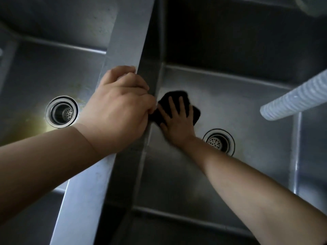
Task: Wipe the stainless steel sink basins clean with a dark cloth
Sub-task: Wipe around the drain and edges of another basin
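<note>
Double steel sink, wiping in progress.
Left hand [117, 105] curled over the divider [127, 55]; right hand [177, 117], fingers spread flat, pressing the dark cloth [177, 94] onto the right basin [238, 96] floor beside the divider wall; drain [219, 141] near; ribbed hose [293, 99] overhead.

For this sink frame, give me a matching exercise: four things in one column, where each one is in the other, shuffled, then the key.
Things
1. dark cloth
2. left hand
3. ribbed hose
4. yellowish stain

Places
A. on the divider between basins
B. left basin floor, by its drain
C. under the right hand, right basin floor
D. hanging over the right basin

Pairs: 1-C, 2-A, 3-D, 4-B
</note>
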### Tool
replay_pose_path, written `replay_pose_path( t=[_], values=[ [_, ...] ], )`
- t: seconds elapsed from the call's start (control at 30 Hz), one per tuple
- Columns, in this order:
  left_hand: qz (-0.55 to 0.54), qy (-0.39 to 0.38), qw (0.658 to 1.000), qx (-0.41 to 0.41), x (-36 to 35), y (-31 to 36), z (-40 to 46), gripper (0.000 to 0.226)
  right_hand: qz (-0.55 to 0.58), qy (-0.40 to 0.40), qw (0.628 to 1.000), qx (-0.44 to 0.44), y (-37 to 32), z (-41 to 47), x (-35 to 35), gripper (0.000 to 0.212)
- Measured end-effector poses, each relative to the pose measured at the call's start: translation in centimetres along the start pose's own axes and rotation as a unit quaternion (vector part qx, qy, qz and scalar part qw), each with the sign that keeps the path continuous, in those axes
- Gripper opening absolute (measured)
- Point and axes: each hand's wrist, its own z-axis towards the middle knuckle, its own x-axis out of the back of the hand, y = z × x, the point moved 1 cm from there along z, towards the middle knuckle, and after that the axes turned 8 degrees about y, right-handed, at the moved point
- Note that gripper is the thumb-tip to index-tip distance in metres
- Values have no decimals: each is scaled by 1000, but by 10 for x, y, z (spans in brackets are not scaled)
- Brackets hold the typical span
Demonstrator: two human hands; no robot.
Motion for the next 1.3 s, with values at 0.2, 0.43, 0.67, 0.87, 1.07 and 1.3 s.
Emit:
replay_pose_path(
  t=[0.2,0.43,0.67,0.87,1.07,1.3],
  values=[
    [0,-6,1000,6,2,0,1,18,-50,-44,963,259,-37,-132,-19,72],
    [-20,-7,1000,9,3,-2,3,16,-48,-9,954,297,-20,-102,-17,72],
    [-34,-21,999,17,3,-6,4,20,10,42,990,135,4,21,-4,62],
    [-32,-26,999,21,2,-9,2,18,-12,49,995,89,30,93,7,59],
    [-25,-26,999,22,1,-8,3,17,-3,85,995,-43,18,113,10,58],
    [-23,-24,999,16,4,-4,2,26,0,59,998,35,51,89,16,52]
  ],
)
